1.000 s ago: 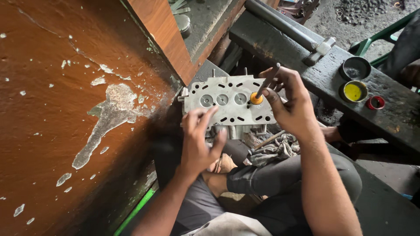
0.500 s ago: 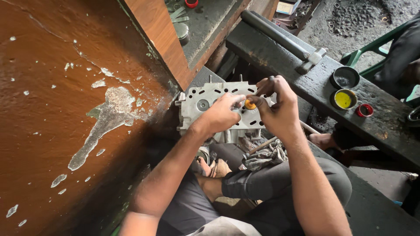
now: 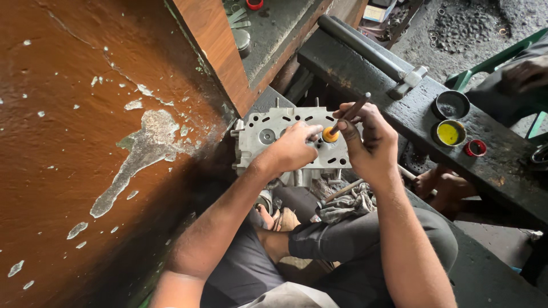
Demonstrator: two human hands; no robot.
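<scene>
On the metal engine block (image 3: pixel 268 137), the right hand (image 3: pixel 368 142) grips a stick (image 3: pixel 349 114) with its orange cup (image 3: pixel 330 135) pressed down; the left hand (image 3: pixel 294 147), fingers curled, steadies the cup. Seemingly grinding a valve seat; steady twisting seems called for.

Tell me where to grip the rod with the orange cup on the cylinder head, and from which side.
Grip the dark rod on its bare upper shaft, coming from the right and above. It tilts up and to the right from the orange cup, which sits on the grey cylinder head, so the low end is crowded. The right hand already wraps the shaft there; the left hand rests beside the cup.
</scene>
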